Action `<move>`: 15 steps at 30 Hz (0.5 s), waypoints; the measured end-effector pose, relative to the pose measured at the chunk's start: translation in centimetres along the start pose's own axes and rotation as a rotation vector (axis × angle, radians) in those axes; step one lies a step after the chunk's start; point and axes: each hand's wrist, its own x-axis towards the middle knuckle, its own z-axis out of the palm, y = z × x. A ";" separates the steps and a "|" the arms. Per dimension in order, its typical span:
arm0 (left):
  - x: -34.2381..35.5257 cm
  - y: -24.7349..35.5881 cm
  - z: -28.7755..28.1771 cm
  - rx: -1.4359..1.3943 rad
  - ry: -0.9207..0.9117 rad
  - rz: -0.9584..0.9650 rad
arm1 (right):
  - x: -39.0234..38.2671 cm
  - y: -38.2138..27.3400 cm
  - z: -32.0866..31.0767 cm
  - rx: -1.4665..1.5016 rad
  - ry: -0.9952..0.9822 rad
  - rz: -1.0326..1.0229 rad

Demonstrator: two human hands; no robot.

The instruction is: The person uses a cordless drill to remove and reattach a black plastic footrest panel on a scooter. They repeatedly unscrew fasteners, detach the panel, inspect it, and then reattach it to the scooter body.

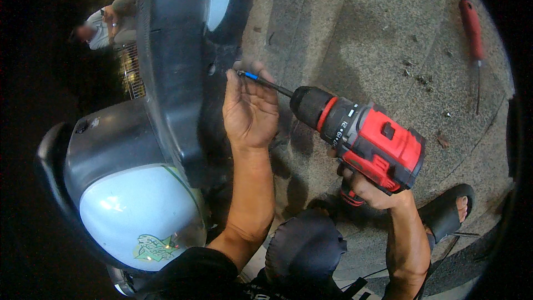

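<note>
My right hand point(363, 186) grips the handle of a red and black cordless drill point(383, 141). The drill points up and to the left, with a long thin bit point(272, 84) in its chuck; a blue band circles the bit near its tip. My left hand point(252, 108) is turned palm up at that tip, thumb and forefinger closed round its end and the other fingers loosely curled behind the bit. Whatever small thing the fingertips pinch is too small to name. Just left of them is the dark plastic body panel point(183, 78) of a scooter, with a small hole in it.
A red-handled screwdriver point(472, 33) lies on the stone paving point(344, 28) at the far right. Several small screws point(425, 79) are scattered beside it. The scooter's light blue rounded panel point(136, 211) fills the lower left. A sandalled foot point(461, 208) rests at lower right. Another person point(105, 25) sits far off.
</note>
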 end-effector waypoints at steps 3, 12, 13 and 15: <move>0.3 -0.1 -0.5 -0.049 0.030 0.026 | -0.2 1.0 0.0 -0.231 0.041 -0.201; 0.5 -0.3 -0.6 -0.124 -0.142 -0.006 | 0.6 -0.6 0.1 0.247 -0.047 0.190; 0.5 -0.3 -0.7 -0.153 -0.151 -0.019 | 0.6 -0.8 0.2 0.302 -0.039 0.210; 0.4 -0.1 -1.1 -0.161 -0.167 -0.018 | 0.5 -0.8 0.3 0.338 -0.040 0.239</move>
